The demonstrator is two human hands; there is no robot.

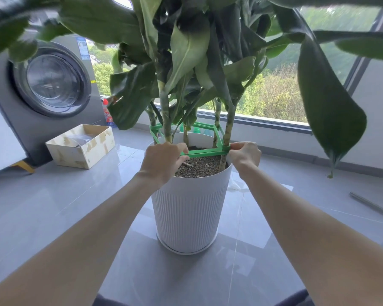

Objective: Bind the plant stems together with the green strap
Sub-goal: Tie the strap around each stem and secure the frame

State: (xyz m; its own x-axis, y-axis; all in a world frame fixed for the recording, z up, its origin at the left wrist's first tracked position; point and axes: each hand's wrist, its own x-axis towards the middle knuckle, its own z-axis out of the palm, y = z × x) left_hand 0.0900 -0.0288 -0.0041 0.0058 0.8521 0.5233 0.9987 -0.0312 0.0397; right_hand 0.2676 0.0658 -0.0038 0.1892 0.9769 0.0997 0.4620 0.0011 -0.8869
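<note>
On the far left a washing machine (51, 80) and an open cardboard box (82, 146) stand on the floor, well apart from the work. The left hand (164, 160) is over the near-left rim of the white pot (186, 208), its fingers curled and pinching one end of the green strap (205, 152). From that pinch the strap's near run lies almost level, with its long axis going left to right just above the soil (199, 166). It looks like two layers, one over the other, though I cannot tell for sure. The rest of the strap goes round the plant stems (165, 111) as a rough four-sided loop: a far-left corner, a far side behind the stems, then back to the near right. There the right hand (244, 154) pinches the strap between fingers and thumb, just where it touches the near-right stem. Each hand holds one end of the near run, so neither is nearer. The coming move likely turns on that left-right axis: drawing the ends along it should tighten the loop.
</note>
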